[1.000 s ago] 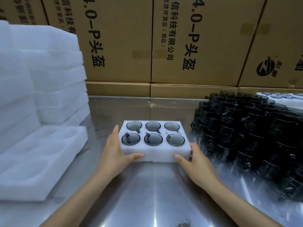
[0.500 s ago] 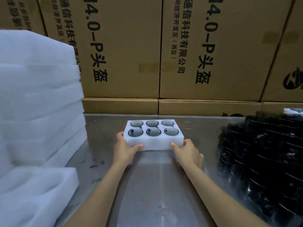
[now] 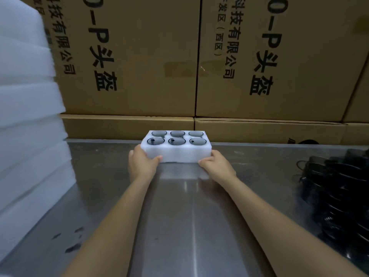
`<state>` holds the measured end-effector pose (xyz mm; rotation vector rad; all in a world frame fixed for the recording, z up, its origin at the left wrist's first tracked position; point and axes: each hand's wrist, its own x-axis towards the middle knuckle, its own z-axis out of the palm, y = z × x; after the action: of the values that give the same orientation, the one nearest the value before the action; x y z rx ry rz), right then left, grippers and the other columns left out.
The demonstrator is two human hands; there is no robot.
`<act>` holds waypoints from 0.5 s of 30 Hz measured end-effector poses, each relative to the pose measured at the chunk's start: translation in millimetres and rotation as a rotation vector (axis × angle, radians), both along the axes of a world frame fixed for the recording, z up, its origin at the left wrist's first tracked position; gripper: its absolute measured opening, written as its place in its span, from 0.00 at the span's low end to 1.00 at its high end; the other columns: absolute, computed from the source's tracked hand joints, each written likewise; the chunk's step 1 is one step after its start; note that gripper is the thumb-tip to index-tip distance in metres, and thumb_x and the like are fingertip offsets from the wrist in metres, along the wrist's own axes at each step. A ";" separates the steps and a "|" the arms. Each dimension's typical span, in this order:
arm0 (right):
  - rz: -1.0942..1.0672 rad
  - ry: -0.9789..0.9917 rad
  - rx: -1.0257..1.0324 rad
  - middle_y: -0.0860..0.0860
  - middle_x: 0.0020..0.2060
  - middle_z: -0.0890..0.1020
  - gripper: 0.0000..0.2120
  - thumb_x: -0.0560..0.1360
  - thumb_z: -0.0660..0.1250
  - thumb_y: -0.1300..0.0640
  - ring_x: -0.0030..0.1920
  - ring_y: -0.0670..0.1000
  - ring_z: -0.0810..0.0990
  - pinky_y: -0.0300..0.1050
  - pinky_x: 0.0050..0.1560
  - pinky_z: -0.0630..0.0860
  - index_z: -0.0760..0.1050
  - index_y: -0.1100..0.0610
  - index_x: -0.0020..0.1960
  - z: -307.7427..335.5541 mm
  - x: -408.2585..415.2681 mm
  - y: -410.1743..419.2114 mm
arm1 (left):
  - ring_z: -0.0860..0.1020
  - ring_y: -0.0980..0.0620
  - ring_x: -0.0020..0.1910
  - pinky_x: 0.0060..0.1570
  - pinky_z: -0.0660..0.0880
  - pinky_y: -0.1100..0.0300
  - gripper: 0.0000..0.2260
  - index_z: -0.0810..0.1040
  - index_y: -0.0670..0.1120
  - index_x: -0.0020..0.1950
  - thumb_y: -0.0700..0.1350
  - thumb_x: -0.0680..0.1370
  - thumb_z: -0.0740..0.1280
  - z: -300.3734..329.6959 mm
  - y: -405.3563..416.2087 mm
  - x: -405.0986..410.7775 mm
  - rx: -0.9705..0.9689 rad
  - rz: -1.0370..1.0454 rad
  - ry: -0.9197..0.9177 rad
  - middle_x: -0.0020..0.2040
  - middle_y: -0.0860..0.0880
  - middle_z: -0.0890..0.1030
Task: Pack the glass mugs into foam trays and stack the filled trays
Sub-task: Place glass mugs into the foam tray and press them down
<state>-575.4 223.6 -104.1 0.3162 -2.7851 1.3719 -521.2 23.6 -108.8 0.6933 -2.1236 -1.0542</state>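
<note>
A white foam tray [image 3: 175, 154] filled with several dark glass mugs [image 3: 177, 141] sits far out on the steel table, close to the cardboard boxes. My left hand [image 3: 141, 163] grips its near left corner, thumb on the front face. Its near right corner is gripped by my right hand [image 3: 216, 166], thumb on the front face. Both arms are stretched forward. A pile of loose dark glass mugs [image 3: 339, 188] lies at the right.
A tall stack of empty white foam trays [image 3: 26, 126] fills the left side. Large cardboard boxes [image 3: 139, 56] with printed characters wall off the back of the steel table [image 3: 179, 216].
Both hands have moved the filled tray away from me across the table toward the boxes. The head camera has tilted up, so the loose empty tray at the left has left view.
</note>
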 end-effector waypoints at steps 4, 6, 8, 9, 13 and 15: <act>0.075 0.013 -0.036 0.49 0.49 0.82 0.15 0.71 0.61 0.53 0.54 0.54 0.79 0.54 0.61 0.72 0.71 0.49 0.57 -0.6 -21.4 -7.3 | 0.74 0.44 0.55 0.47 0.67 0.58 0.21 0.72 0.41 0.58 0.48 0.71 0.74 -2.0 -8.6 -16.6 -0.017 -0.043 -0.020 0.58 0.44 0.72; 0.110 0.011 -0.046 0.49 0.49 0.82 0.15 0.71 0.61 0.54 0.54 0.54 0.79 0.54 0.62 0.71 0.70 0.50 0.58 -0.8 -28.7 -9.4 | 0.75 0.44 0.57 0.50 0.69 0.56 0.22 0.72 0.41 0.61 0.48 0.71 0.74 -2.1 -11.6 -21.6 -0.031 -0.062 -0.036 0.60 0.43 0.72; 0.119 0.001 -0.023 0.48 0.52 0.82 0.20 0.72 0.61 0.54 0.56 0.53 0.78 0.53 0.63 0.69 0.66 0.51 0.64 0.0 -32.8 -10.9 | 0.75 0.43 0.58 0.54 0.71 0.53 0.23 0.71 0.41 0.62 0.48 0.71 0.73 -1.4 -12.7 -24.0 -0.050 -0.080 -0.058 0.62 0.43 0.72; 0.120 -0.004 -0.005 0.47 0.53 0.82 0.25 0.72 0.60 0.54 0.57 0.52 0.77 0.53 0.64 0.69 0.63 0.52 0.69 1.1 -33.4 -11.7 | 0.74 0.43 0.59 0.55 0.71 0.52 0.23 0.71 0.41 0.62 0.48 0.71 0.73 -0.9 -12.9 -24.4 -0.058 -0.087 -0.065 0.62 0.43 0.72; 0.096 0.010 0.043 0.47 0.58 0.80 0.33 0.74 0.59 0.52 0.61 0.53 0.75 0.51 0.63 0.69 0.51 0.55 0.76 1.8 -28.8 -12.0 | 0.74 0.44 0.59 0.51 0.70 0.54 0.21 0.70 0.42 0.63 0.46 0.73 0.69 1.3 -9.8 -20.2 -0.028 -0.098 -0.047 0.63 0.44 0.72; 0.049 0.035 0.069 0.50 0.61 0.78 0.36 0.74 0.58 0.52 0.60 0.55 0.75 0.49 0.57 0.71 0.47 0.56 0.78 1.5 -21.3 -9.4 | 0.73 0.44 0.60 0.54 0.70 0.54 0.22 0.68 0.43 0.65 0.44 0.73 0.68 2.2 -6.5 -13.6 0.026 -0.100 -0.010 0.63 0.46 0.73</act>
<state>-596.6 214.2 -102.6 0.4094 -2.8186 1.2689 -534.8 17.2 -106.6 0.6112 -2.1754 -1.1351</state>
